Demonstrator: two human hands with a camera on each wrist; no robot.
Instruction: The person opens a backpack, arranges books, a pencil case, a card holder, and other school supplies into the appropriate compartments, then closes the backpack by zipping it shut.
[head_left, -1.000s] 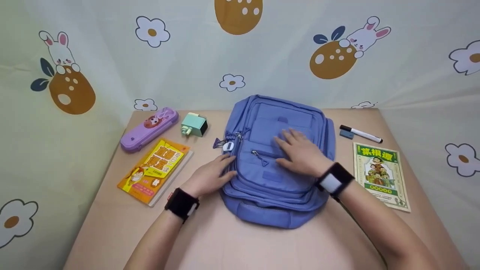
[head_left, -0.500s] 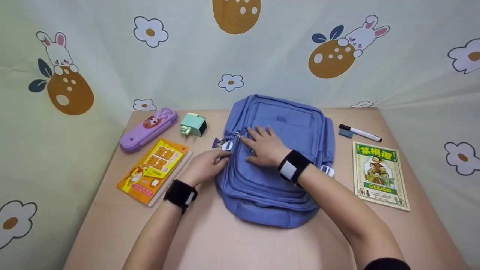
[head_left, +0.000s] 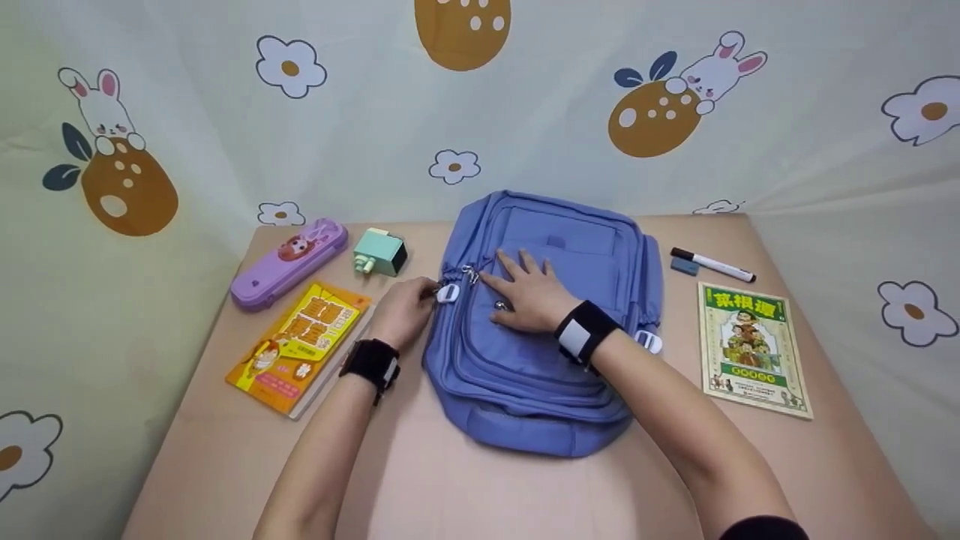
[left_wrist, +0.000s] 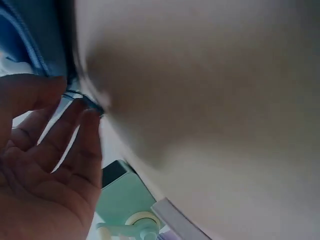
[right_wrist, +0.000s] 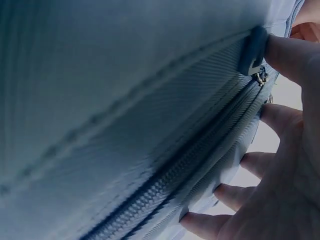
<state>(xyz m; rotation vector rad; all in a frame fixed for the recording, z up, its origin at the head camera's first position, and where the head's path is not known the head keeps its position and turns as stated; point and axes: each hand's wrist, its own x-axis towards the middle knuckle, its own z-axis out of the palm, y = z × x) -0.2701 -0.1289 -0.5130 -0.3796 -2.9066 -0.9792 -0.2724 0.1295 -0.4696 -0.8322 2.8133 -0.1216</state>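
A blue backpack (head_left: 574, 270) lies on its back on the table, its front facing up. My left hand (head_left: 403, 309) is at the bag's left edge, beside a white plastic buckle (head_left: 448, 293). In the left wrist view its thumb and fingertips pinch a small dark-blue zipper pull (left_wrist: 91, 103), largely covered by the fingers. My right hand (head_left: 531, 298) rests with spread fingers on the bag's front panel. From the right wrist, the front pocket zipper (right_wrist: 150, 195) runs below the palm, and the thumb touches that zipper's blue pull (right_wrist: 253, 51).
To the left lie a purple pencil case (head_left: 289, 264), a mint-green pencil sharpener with a crank (head_left: 381, 251) and an orange book (head_left: 300, 345). On the right are a marker (head_left: 712, 265), a small blue block (head_left: 684, 265) and a green-and-cream book (head_left: 752, 349). A patterned curtain (head_left: 360, 135) surrounds the table.
My right hand has slid left across the bag's front and then stayed there. My left hand has moved up along the left edge and taken hold of the zipper pull.
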